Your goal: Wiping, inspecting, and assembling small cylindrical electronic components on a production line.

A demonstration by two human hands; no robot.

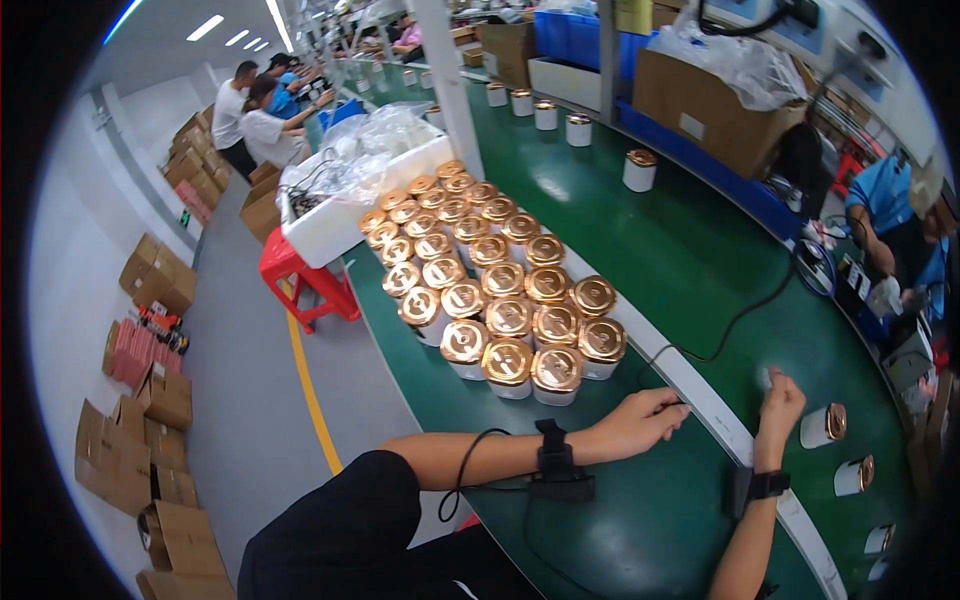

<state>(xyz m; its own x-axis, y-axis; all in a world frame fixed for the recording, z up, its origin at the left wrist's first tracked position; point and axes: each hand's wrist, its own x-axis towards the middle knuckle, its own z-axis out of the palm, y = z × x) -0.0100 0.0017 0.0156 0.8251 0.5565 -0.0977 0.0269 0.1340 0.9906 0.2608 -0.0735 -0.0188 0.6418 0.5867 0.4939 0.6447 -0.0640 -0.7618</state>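
On the green work surface, my left hand is closed, thumb and fingers pinched together. A thin black cable runs across the white rail to this hand, and a dark bit of it shows at the fingertips. Further right, beyond the rail, my right hand is closed, with a small pale, whitish thing at its fingertips, too small to name. Left of my hands stand many white jar-shaped units with shiny copper-coloured tops, packed in close rows. One similar white unit lies tilted in view beside my right hand.
A white rail divides the bench. More units stand along the far strip. A white foam box with plastic bags rests on a red stool. Cardboard boxes line the left wall. Other people work at far left and right.
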